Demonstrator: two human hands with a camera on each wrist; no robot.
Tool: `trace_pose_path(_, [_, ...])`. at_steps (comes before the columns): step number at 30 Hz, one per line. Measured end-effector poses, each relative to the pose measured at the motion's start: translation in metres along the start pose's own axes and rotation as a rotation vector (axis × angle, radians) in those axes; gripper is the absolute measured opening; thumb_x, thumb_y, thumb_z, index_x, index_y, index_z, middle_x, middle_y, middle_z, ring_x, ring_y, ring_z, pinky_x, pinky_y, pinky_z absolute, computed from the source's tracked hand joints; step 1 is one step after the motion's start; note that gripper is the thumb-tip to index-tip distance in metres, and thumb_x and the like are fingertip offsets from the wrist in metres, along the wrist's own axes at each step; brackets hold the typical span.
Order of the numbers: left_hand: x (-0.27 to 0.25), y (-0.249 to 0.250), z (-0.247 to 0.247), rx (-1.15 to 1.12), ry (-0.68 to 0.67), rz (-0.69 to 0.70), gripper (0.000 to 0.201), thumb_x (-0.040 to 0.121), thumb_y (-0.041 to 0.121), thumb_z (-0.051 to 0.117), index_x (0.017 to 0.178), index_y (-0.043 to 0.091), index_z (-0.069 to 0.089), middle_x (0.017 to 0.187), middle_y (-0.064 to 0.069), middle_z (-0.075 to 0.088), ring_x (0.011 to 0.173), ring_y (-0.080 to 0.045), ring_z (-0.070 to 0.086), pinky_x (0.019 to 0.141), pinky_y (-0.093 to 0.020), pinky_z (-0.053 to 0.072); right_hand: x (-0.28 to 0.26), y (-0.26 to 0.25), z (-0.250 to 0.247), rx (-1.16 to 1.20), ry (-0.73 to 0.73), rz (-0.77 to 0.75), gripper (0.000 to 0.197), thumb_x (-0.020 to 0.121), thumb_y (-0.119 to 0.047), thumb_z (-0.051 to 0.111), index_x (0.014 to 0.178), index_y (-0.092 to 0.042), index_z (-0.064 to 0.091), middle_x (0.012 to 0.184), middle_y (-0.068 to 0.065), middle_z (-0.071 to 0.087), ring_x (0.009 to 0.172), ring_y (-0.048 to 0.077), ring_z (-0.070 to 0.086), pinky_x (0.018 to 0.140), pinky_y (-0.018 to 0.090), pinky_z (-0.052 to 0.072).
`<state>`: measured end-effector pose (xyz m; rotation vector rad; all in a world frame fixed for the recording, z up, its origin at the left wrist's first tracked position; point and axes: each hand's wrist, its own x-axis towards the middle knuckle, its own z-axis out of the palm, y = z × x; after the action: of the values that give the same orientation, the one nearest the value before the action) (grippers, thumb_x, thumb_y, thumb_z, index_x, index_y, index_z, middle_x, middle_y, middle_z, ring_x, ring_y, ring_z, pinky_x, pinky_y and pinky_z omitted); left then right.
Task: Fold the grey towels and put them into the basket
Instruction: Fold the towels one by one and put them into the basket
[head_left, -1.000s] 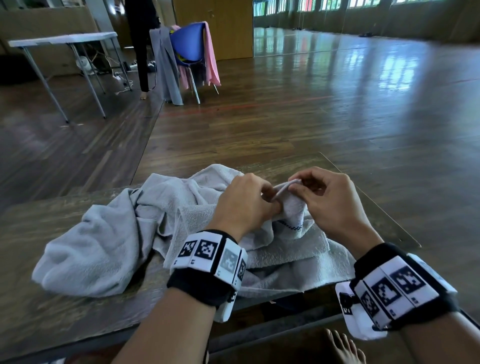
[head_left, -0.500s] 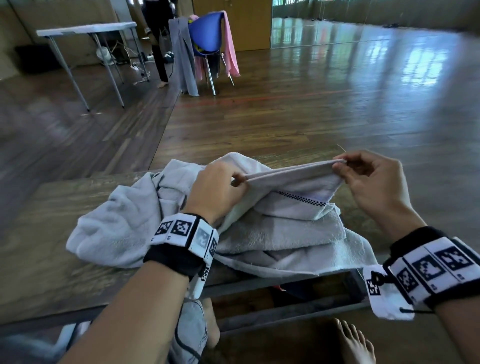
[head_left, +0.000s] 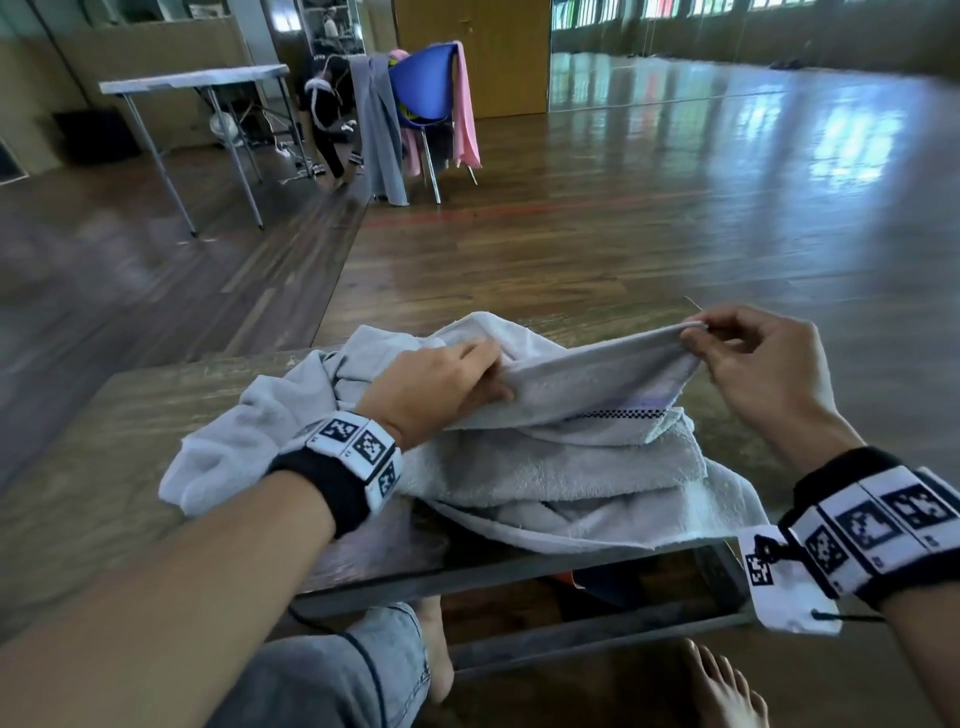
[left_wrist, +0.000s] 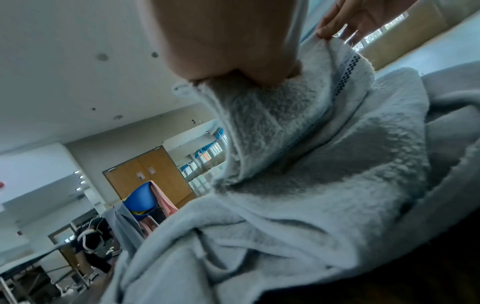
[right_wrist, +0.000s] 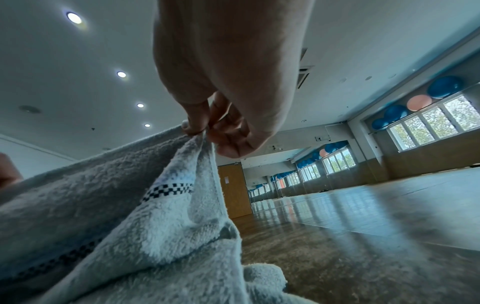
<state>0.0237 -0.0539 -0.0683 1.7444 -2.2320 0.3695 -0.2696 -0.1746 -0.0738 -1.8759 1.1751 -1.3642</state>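
Observation:
A heap of grey towels (head_left: 545, 467) lies crumpled on a low wooden table (head_left: 104, 467). The top towel (head_left: 582, 374) has a black checkered band (head_left: 623, 414) and its upper edge is lifted and stretched between both hands. My left hand (head_left: 488, 374) grips that edge at its left end, the fingers curled into the cloth (left_wrist: 233, 76). My right hand (head_left: 693, 335) pinches the right corner between thumb and fingertips (right_wrist: 205, 131), raised a little above the heap. The rest of the towel (right_wrist: 168, 216) hangs down onto the pile.
The towels overhang the table's front edge (head_left: 519, 571), with my bare feet (head_left: 722, 691) below it. Beyond the table, on the wooden floor, stand a blue chair (head_left: 421, 93) draped with grey and pink cloths, a folding table (head_left: 197, 80) and a bending person (head_left: 327, 114).
My hands, close together on the towel's corner a second ago, have drawn apart. The right hand moved right with the corner and the edge now stretches between them.

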Motion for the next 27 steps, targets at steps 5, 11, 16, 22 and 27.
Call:
trace_pose_path(5, [-0.002, -0.016, -0.026, 0.002, -0.083, 0.103, 0.023, 0.096, 0.032, 0.060, 0.102, 0.010, 0.060, 0.102, -0.002, 0.060, 0.082, -0.027, 0.062, 0.068, -0.039, 0.048, 0.006, 0.005, -0.002, 0.035, 0.019, 0.046, 0.025, 0.085, -0.022, 0.080, 0.073, -0.042, 0.072, 0.075, -0.012, 0.070, 0.064, 0.010, 0.064, 0.067, 0.023, 0.050])
trace_pose_path(11, [-0.010, -0.021, -0.041, -0.019, -0.039, 0.041, 0.021, 0.098, 0.029, 0.058, 0.096, 0.008, 0.061, 0.091, -0.001, 0.059, 0.075, -0.021, 0.056, 0.067, -0.036, 0.047, 0.005, -0.001, -0.011, 0.102, 0.041, 0.066, 0.036, 0.086, -0.022, 0.080, 0.069, -0.052, 0.071, 0.072, -0.015, 0.069, 0.060, 0.008, 0.067, 0.055, 0.011, 0.046])
trace_pose_path(16, [-0.013, -0.018, -0.048, -0.056, -0.015, -0.023, 0.022, 0.102, 0.031, 0.048, 0.098, 0.010, 0.053, 0.086, 0.001, 0.058, 0.069, -0.020, 0.053, 0.066, -0.035, 0.045, 0.003, -0.004, -0.019, 0.165, 0.043, 0.086, 0.031, 0.087, -0.017, 0.079, 0.071, -0.044, 0.073, 0.072, -0.012, 0.072, 0.053, 0.005, 0.069, 0.051, 0.010, 0.049])
trace_pose_path(22, [-0.018, -0.024, -0.056, 0.059, 0.004, 0.020, 0.032, 0.101, 0.041, 0.037, 0.099, 0.012, 0.052, 0.073, 0.006, 0.055, 0.050, -0.016, 0.044, 0.052, -0.025, 0.032, -0.001, -0.001, -0.023, 0.223, 0.034, 0.101, 0.029, 0.086, -0.012, 0.079, 0.075, -0.039, 0.076, 0.074, -0.010, 0.075, 0.061, 0.011, 0.074, 0.062, 0.019, 0.060])
trace_pose_path(27, [-0.023, -0.025, -0.064, 0.137, 0.028, 0.050, 0.035, 0.099, 0.040, 0.037, 0.097, 0.010, 0.054, 0.054, 0.012, 0.040, 0.038, 0.000, 0.026, 0.040, -0.015, 0.020, -0.006, 0.001, -0.017, 0.231, 0.025, 0.115, 0.028, 0.086, -0.008, 0.078, 0.072, -0.031, 0.074, 0.076, -0.001, 0.076, 0.062, 0.012, 0.074, 0.064, 0.021, 0.061])
